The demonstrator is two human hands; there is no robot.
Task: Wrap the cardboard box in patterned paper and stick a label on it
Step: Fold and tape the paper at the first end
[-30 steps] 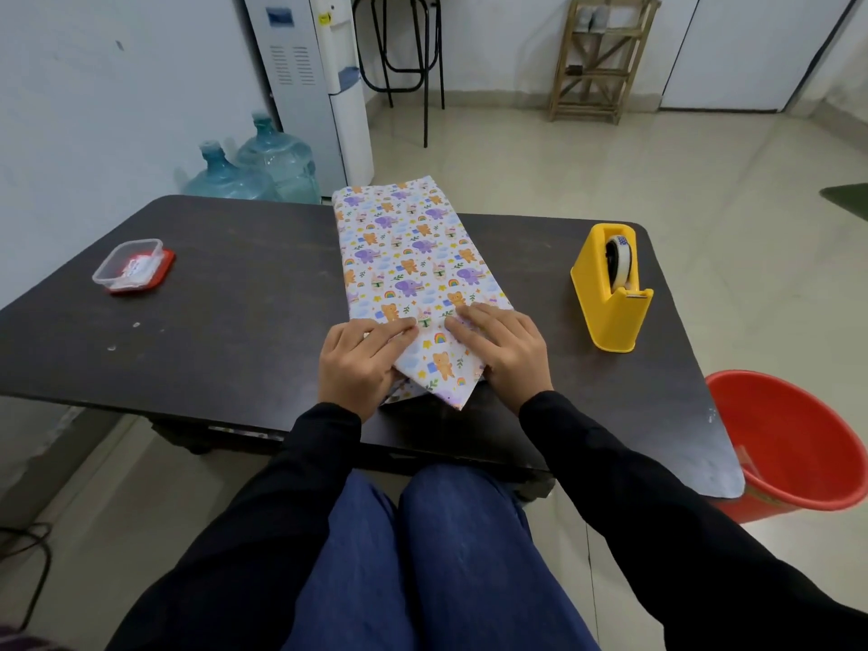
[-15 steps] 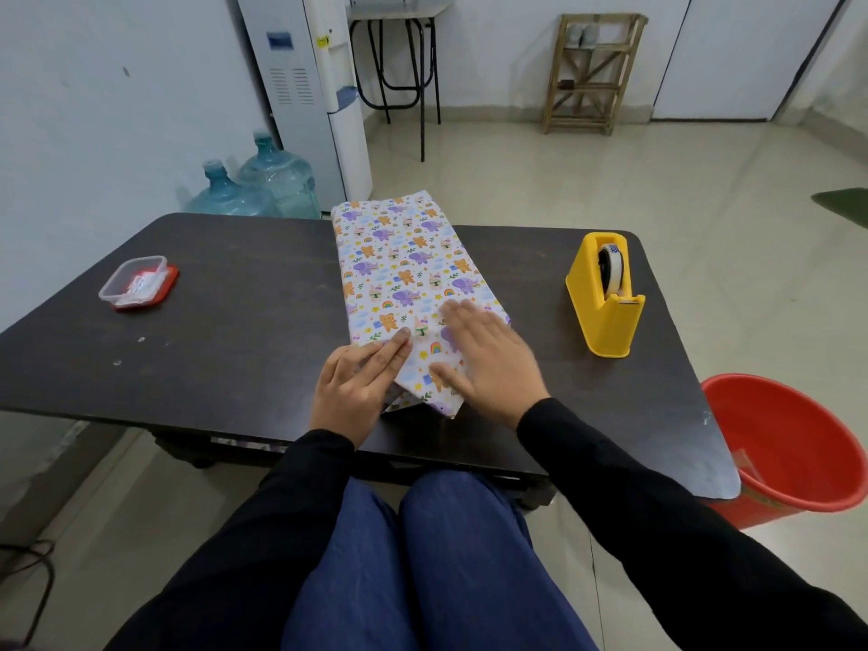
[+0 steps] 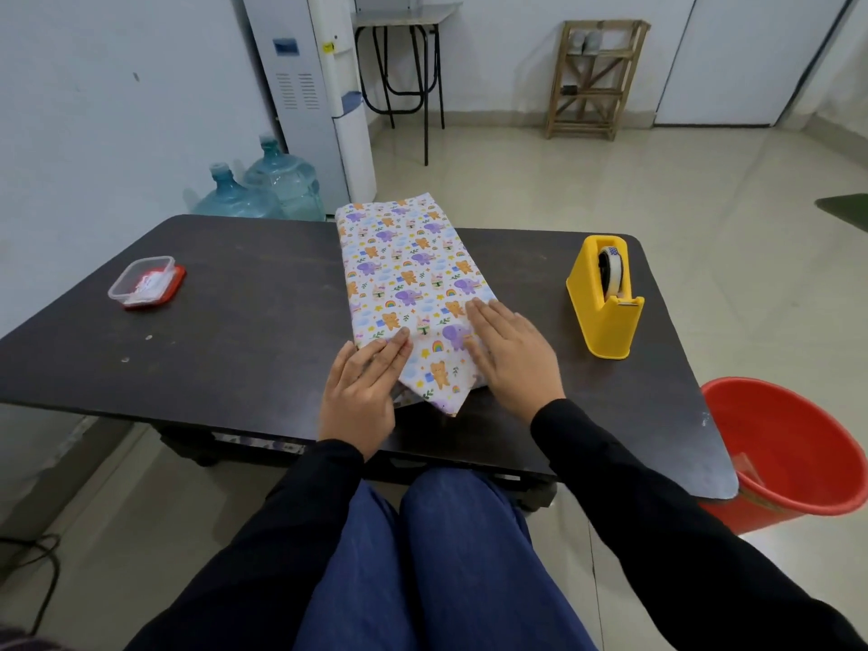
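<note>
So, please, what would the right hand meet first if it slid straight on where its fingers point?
Nothing new, apparently: the right hand lies flat on the patterned paper, pointing along its top toward the far end, which looks free. The tape dispenser stands aside.

We list this as a plain workroom or office back room. Fittings: a white water dispenser (image 3: pixel 324 86) against the wall, two large blue water bottles (image 3: pixel 282 185) on the floor beside it, pale tiled floor (image 3: pixel 610 190), bare white walls, closed white door (image 3: pixel 732 58), small wooden rack (image 3: pixel 594 82), metal-legged stand (image 3: pixel 404 63). Work surface: dark table (image 3: pixel 235 321) carrying a yellow tape dispenser (image 3: pixel 606 317) and a small plastic container (image 3: pixel 145 281); red bucket (image 3: pixel 798 453) just beside it.
</note>
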